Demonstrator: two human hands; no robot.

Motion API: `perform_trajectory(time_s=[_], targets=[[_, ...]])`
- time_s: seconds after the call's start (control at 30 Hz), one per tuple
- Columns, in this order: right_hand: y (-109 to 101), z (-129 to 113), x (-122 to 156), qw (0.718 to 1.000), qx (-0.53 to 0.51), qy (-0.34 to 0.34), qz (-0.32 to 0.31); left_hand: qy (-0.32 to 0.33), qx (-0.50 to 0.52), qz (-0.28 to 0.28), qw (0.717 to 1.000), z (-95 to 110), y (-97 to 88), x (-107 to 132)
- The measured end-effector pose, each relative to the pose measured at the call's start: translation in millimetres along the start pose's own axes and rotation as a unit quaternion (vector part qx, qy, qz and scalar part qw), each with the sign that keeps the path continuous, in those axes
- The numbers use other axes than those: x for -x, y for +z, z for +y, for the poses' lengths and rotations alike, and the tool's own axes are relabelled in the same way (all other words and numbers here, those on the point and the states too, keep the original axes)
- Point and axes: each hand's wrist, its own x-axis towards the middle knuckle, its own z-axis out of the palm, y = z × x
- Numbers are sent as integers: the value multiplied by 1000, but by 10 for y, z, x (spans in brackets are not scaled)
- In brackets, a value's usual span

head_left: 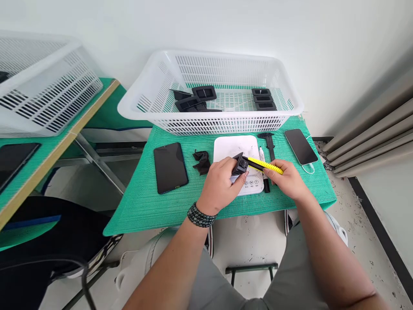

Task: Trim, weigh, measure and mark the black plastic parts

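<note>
My left hand (222, 178) is closed around a small black plastic part (240, 165), tilted above the white digital scale (222, 146). In my right hand (288, 177) is a yellow-and-black utility knife (265, 165), its tip against or very close to the part; the exact contact is too small to tell. Under and beside the right hand lie a marker pen (261, 154) and a black caliper (270, 144), both partly hidden. A crumpled black scrap (202, 162) rests left of the scale.
Behind the scale stands a white plastic basket (213, 116) holding several black frame-like parts (204, 92). A tablet (171, 168) lies at the left, a phone (300, 147) with a white cable at the right. Another basket (48, 103) sits on the neighbouring table, where a person's dark-clothed leg shows.
</note>
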Motion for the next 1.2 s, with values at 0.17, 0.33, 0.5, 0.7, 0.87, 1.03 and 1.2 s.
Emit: perform_trajectory(time_s=[0.17,0.33,0.5,0.7,0.87,1.03,1.2], targets=[[-4,-1,1,1000,1,2,0,-4,-1,-3,1000,-5,0,1],[0,1,2,1000,1,1,1,0,1,2,1000,-4,0,2],[-3,-12,8,1000,2,1,-2,0,0,1,1000,0,-1,-2],[-4,-27,15,1000,-3,-2,-4,1,4,2,1000,1,3,-2],[-2,-27,14,1000,-1,-5,-4,5,8,5,1000,-4,3,0],[-2,-23,11,1000,0,-8,-7,7,9,5,1000,-1,0,0],[-2,-14,9,1000,3,-6,-8,3,6,1,1000,0,-5,4]])
